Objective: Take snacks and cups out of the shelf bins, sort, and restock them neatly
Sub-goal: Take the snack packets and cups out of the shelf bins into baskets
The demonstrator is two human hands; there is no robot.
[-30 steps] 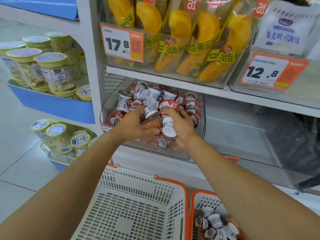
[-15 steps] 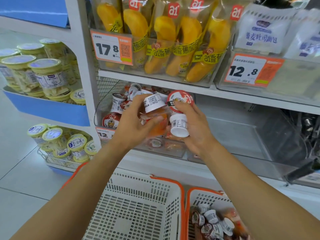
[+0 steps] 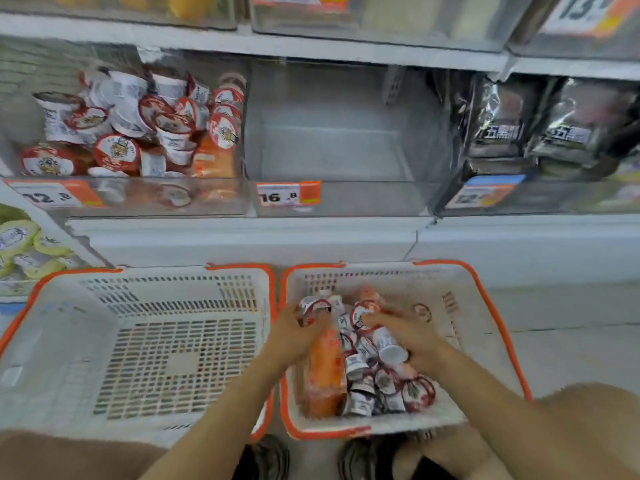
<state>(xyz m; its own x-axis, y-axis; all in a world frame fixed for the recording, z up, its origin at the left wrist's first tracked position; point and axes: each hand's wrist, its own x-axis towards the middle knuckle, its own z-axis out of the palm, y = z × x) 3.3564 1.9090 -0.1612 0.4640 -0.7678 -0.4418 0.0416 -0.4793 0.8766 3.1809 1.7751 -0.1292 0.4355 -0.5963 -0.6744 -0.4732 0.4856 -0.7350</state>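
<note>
Small white cups (image 3: 381, 372) with red lids are being held in the right basket (image 3: 485, 306): 1 is being gripped by the left hand (image 3: 294, 332), 2 by the right hand (image 3: 410, 336). More are being kept in the far-left bin (image 3: 221, 199).

We have a single head-worn wide-angle view, looking forward and steeply down from close above two orange-rimmed baskets (image 3: 467, 271) in the lower half of the frame. The shelf bins (image 3: 339, 199) run across the upper half, near and slightly blurred. Both forearms enter from the bottom edge.
</note>
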